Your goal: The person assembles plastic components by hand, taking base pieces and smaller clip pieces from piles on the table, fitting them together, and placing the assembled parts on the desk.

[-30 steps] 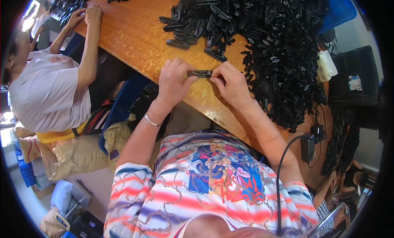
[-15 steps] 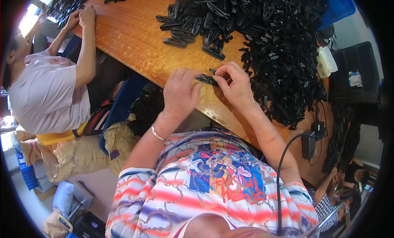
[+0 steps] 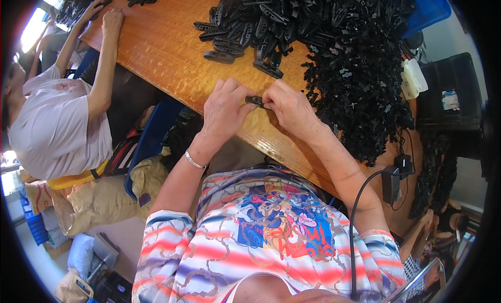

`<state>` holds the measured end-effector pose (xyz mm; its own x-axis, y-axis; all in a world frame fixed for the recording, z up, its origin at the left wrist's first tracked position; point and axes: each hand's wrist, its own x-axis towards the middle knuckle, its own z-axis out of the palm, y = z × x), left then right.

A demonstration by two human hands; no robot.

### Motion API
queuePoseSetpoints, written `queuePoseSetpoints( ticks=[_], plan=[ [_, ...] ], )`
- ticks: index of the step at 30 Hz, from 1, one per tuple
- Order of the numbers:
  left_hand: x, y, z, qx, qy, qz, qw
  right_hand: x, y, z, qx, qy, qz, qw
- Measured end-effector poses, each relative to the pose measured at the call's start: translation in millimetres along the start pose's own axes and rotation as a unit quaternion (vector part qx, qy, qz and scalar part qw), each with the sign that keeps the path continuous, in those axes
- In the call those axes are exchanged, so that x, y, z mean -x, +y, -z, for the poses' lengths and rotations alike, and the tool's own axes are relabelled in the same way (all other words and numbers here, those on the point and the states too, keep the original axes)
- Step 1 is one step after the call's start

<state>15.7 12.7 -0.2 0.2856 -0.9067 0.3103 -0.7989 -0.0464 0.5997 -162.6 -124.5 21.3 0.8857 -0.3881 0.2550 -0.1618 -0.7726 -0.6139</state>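
Observation:
A long, narrow black plastic part is held between my two hands above the near edge of the wooden table. My left hand pinches its left end, and my right hand grips the right end with thumb and fingers. Most of the part is covered by my fingers. Beyond my hands lies a heap of longish black plastic parts with openings in them. To the right spreads a big pile of small black pieces.
On the left a co-worker in a light shirt sits with both forearms at the table's edge. A blue bin is at the far right, near a white container. A black cable with an adapter hangs by my right arm.
My right hand's fingers have closed in around the black part, hiding more of it. My left hand has shifted slightly. The co-worker's far hand has moved away from the nearer one.

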Motion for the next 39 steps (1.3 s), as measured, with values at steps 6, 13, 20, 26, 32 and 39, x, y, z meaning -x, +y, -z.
queuePoseSetpoints(
  ticks=[6,13,20,26,32,39],
  plan=[
    [-11.0,4.6,0.8,0.038,-0.006,0.023,0.999,-6.0,8.2,6.6,-0.064,-0.028,-0.131,0.989],
    [-17.3,4.1,0.9,0.003,-0.051,0.026,0.998,-26.6,4.3,8.1,0.048,-0.113,-0.254,0.960],
    [28.4,-31.8,66.3,-0.093,-0.049,0.002,0.994,34.4,-1.2,18.3,0.054,0.027,-0.131,0.990],
    [-4.5,-17.9,59.1,-0.095,0.095,-0.053,0.989,48.5,30.1,63.8,0.210,0.052,-0.151,0.965],
    [-66.9,-1.7,-27.4,-0.044,0.091,-0.085,0.991,32.7,35.1,63.5,0.323,-0.092,-0.159,0.929],
    [-60.8,-1.3,-25.8,0.006,0.017,-0.044,0.999,32.4,32.3,63.8,0.205,-0.017,-0.152,0.967]
  ],
)
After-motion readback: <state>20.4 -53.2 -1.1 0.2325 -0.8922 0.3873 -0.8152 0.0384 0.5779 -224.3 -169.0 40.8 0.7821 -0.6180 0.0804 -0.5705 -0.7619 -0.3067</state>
